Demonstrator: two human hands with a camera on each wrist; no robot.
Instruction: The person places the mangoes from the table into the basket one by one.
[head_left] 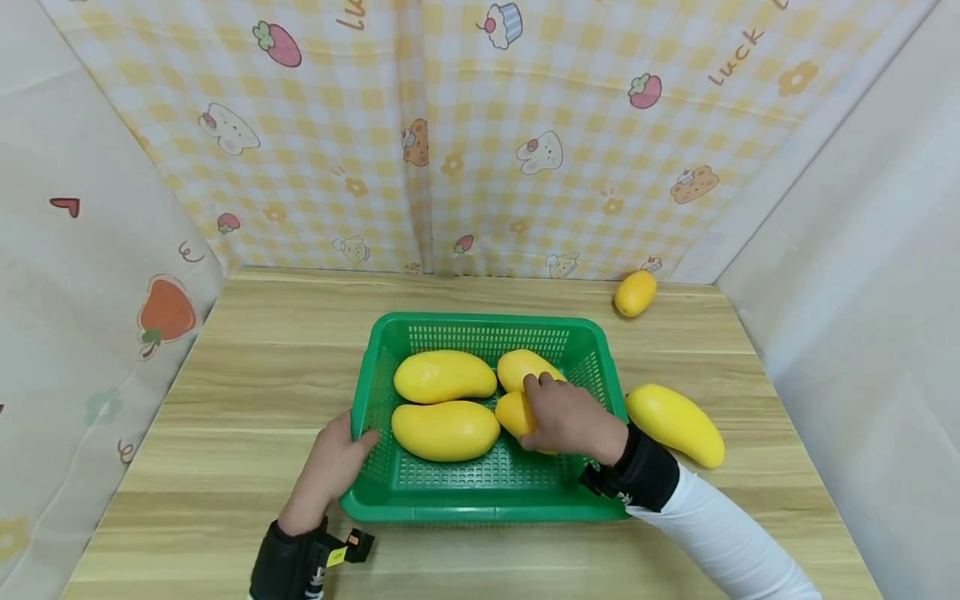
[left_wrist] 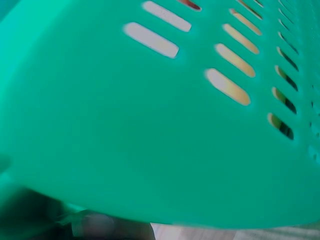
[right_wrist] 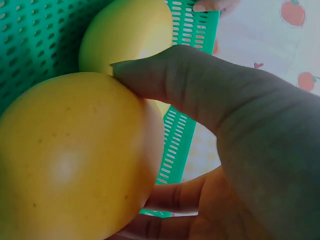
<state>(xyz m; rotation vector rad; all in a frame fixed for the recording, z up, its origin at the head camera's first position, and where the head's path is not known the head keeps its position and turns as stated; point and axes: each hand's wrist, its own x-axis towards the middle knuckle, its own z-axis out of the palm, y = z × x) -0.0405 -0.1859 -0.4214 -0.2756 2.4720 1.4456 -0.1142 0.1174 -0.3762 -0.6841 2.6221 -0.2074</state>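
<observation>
A green plastic basket (head_left: 495,510) with slotted walls sits on the wooden table. My left hand (head_left: 339,457) grips its left rim, thumb inside and the other fingers hidden behind the wall. Within the basket, my right hand (head_left: 573,419) holds a yellow mango (right_wrist: 75,155) between thumb and fingers, over the right half. Right behind that one lies another mango (head_left: 525,367). On the left side, two larger mangoes lie one behind the other: a rear mango (head_left: 444,377) and a front mango (head_left: 446,431). Green basket wall fills most of the left wrist view.
Outside the basket, a long yellow mango (head_left: 678,423) lies on the table to the right, near my right wrist. A small orange-yellow fruit (head_left: 635,293) is at the back right edge. A checked curtain (head_left: 480,167) hangs behind the table, with pale cloth at both sides.
</observation>
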